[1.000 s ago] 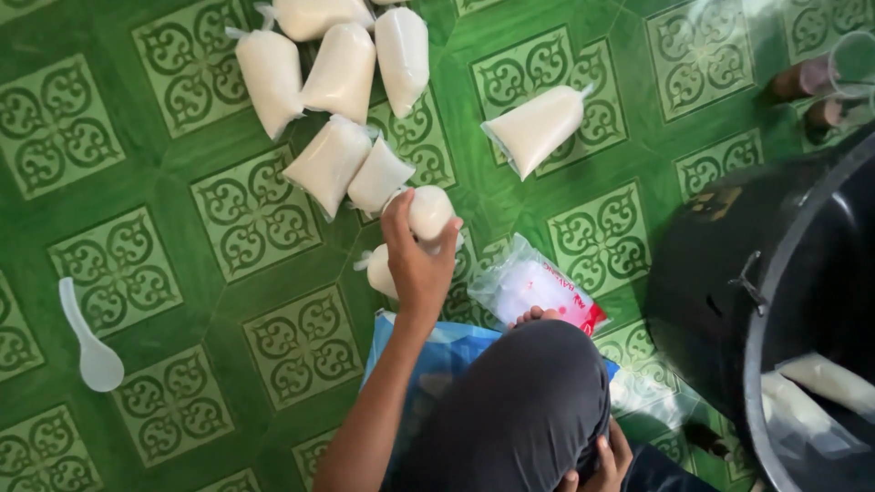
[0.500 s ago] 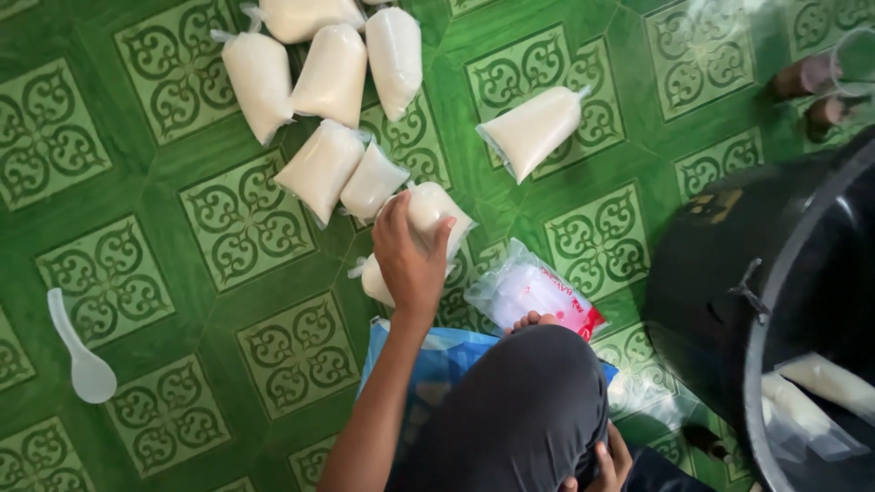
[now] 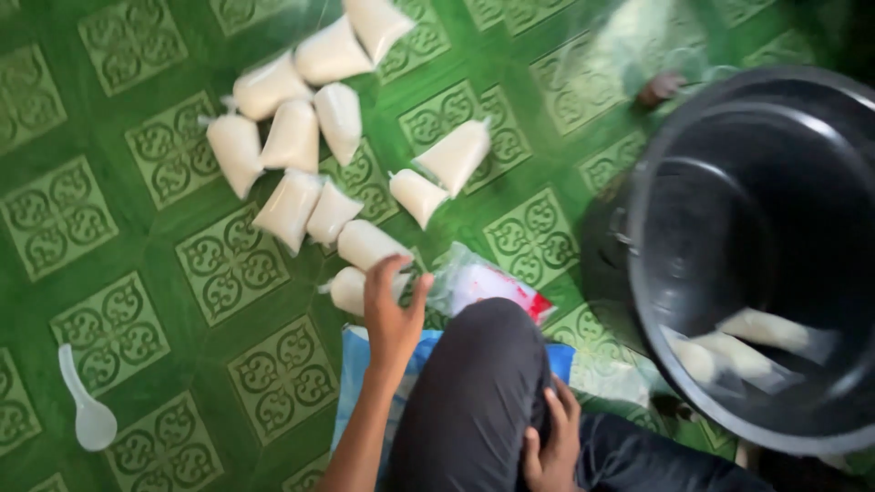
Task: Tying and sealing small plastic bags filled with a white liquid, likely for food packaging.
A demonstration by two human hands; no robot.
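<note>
Our left hand [image 3: 392,314] reaches forward, fingers spread wide, touching the small clear plastic pouches of milky white liquid [image 3: 363,244] on the green patterned floor [image 3: 164,273]. Nearest pouch lies just ahead, long axis slanting left-right. Right hand [image 3: 551,446] grips our dark-trousered knee [image 3: 478,383], farther off. Count: eleven pouches left of the big black plastic tub [image 3: 756,246] (about three more inside); one white plastic spoon [image 3: 87,410].

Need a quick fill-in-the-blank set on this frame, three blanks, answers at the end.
1. The left hand reaches over white filled bags lying on the ____ patterned floor.
2. The right hand rests on the person's ____.
3. The white plastic ____ lies alone on the floor, left of the left arm.

Missing words: green; knee; spoon
</note>
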